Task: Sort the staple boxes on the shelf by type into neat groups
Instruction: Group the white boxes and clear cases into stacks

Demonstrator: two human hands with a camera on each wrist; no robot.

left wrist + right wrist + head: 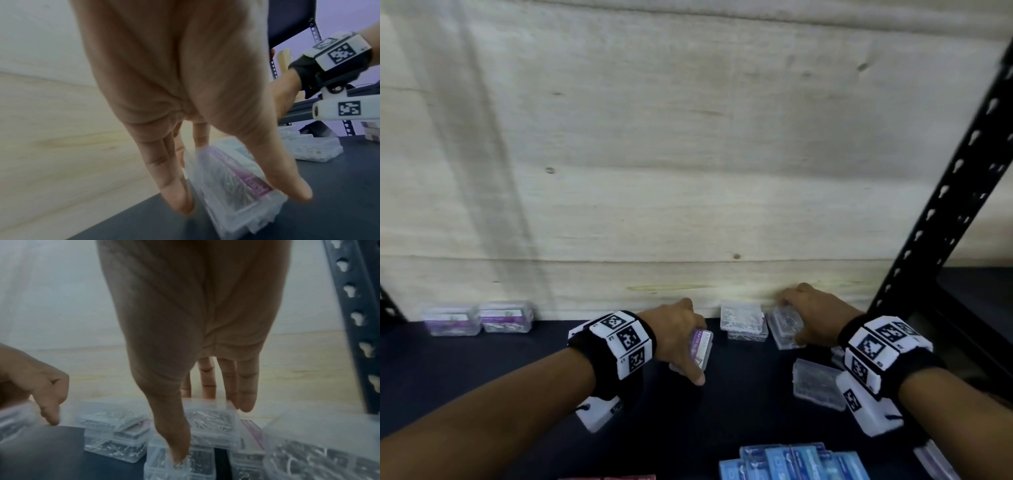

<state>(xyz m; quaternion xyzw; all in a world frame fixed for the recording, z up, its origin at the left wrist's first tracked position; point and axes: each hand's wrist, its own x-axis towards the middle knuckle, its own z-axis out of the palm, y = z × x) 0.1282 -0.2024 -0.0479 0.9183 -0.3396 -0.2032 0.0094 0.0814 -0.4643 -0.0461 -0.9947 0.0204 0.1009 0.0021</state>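
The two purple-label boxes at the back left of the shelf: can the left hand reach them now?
Probably yes: the bare shelf lies between them. But the left hand already grips a purple-label box, so it could only set it beside the two purple-label boxes.

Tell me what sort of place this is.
Probably a stockroom or workshop storage shelf: a black slotted metal upright, a dark shelf board against a plywood back panel, and small clear plastic boxes stacked along it.

Head looks down; wrists view shelf [482,359] closely.
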